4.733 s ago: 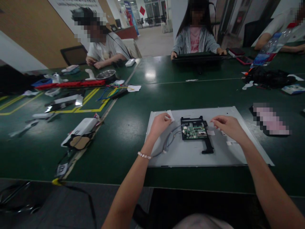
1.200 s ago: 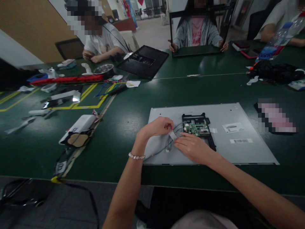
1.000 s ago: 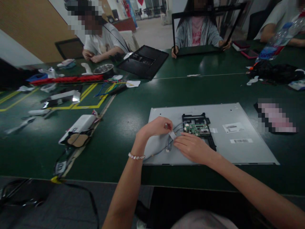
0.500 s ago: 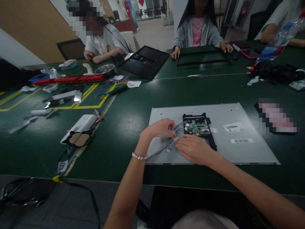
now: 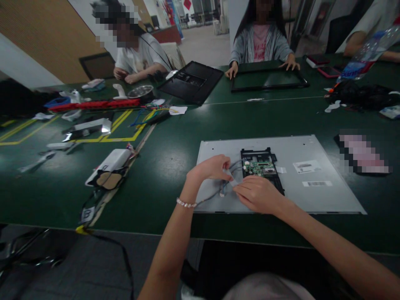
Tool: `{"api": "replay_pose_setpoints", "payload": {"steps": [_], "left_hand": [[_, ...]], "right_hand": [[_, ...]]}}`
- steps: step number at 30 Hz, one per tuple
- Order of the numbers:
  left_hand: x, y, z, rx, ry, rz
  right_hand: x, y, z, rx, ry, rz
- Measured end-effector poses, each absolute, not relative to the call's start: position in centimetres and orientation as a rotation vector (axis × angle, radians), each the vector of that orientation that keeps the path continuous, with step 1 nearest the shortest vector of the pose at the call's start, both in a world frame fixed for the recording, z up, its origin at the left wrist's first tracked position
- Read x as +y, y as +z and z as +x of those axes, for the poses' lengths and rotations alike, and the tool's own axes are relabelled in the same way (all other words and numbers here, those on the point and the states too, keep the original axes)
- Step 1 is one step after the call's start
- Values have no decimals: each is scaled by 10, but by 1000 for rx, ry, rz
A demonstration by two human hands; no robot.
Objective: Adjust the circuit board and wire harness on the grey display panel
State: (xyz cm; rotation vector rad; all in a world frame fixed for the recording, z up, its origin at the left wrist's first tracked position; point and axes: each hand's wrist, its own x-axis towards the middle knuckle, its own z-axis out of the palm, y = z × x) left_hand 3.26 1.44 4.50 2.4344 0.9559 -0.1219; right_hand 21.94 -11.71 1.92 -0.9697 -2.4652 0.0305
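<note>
A grey metal panel [image 5: 312, 200] lies flat on the green table in front of me. A black bracket holding a small green circuit board [image 5: 261, 167] sits near its middle. Grey wires [image 5: 215, 193] run from the board toward the panel's left front edge. My left hand [image 5: 211, 168] is closed, pinching a small white strip of tape over the wires. My right hand [image 5: 258, 195] rests just right of it, fingertips pressed on the same strip and wires, left of the board.
A person opposite holds a black screen frame [image 5: 268, 79] flat on the table; a black back cover [image 5: 192, 81] lies beside it. Another person sits at far left behind a metal bowl [image 5: 139, 91] and red bar [image 5: 93, 104]. White device [image 5: 109, 166] lies left; black bag [image 5: 359, 100] far right.
My right hand came over from the panel's right side to meet the left at the wires. The person opposite lowered the black frame from upright to flat on the table.
</note>
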Motion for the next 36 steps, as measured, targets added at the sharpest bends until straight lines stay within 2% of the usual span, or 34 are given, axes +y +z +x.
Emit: {"api": "replay_pose_setpoints", "payload": {"steps": [9, 15, 19, 23, 31, 36], "left_hand": [[-14, 61, 40, 1155, -319, 2444], [-57, 73, 47, 1488, -252, 2496], [-76, 64, 49, 1633, -102, 2477], [-87, 52, 51, 1716, 51, 2442], [-111, 30, 53, 1798, 523, 2302], [-137, 26, 63, 1709, 934, 2268]], "right_hand": [[-118, 21, 225, -2499, 8, -924], [-123, 27, 229, -2541, 28, -896], [-138, 35, 244, -2443, 77, -966], [-159, 36, 284, -2107, 97, -1270], [-204, 0, 393, -1318, 82, -2109], [-215, -14, 413, -1190, 178, -2225]]}}
